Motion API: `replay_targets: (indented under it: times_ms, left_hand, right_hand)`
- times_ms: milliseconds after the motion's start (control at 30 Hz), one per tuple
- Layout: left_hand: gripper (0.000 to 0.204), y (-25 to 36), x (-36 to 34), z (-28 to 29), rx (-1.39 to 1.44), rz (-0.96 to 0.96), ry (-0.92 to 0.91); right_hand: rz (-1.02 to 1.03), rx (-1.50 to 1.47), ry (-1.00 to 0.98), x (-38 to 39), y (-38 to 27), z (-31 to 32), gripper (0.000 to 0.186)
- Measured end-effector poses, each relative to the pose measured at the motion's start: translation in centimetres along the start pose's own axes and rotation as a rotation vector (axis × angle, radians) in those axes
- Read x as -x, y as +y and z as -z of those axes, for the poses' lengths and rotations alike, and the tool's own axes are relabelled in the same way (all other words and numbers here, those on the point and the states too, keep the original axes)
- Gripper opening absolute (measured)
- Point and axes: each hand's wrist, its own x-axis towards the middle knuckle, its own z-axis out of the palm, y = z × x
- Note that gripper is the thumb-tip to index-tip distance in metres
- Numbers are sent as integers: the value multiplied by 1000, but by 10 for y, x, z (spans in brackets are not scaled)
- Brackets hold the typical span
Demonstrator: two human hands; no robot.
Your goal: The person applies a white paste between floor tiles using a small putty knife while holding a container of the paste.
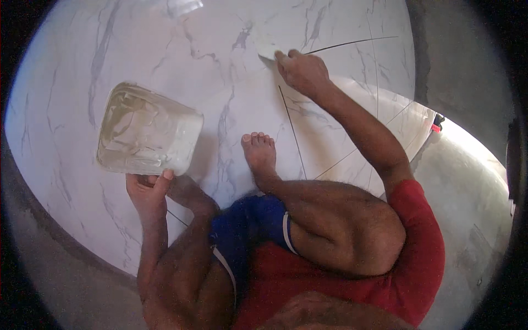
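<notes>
Crouching on white marble-look tiles (60, 121) in red shirt (421, 236) & blue shorts (247, 220), w/ grey floor (462, 181) off to R. Holding see-through tub (190, 132) w/ pale paste (144, 124) inside in L hand (146, 190), left of bare foot (260, 157), pinching near edge btwn thumb & fingers. Gripping apparent thin scraper (268, 59) in R hand (303, 71), ahead of same foot nr dark joint (352, 43), curling fingers around mostly hidden tool; can't tell re: contact w/ tiles.
</notes>
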Motion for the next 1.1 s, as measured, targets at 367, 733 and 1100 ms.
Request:
replay_targets:
  times_ms: [367,733,1100]
  left_hand:
    - [67,5,0,-1,12,3,-5]
    - [64,-3,1,4,25,10,15]
    - [57,12,0,-6,-10,-33,-1]
  right_hand:
    - [-52,-150,50,48,24,17,25]
    - [105,57,154,-26,-4,20,22]
    - [7,-27,200,-33,17,39,21]
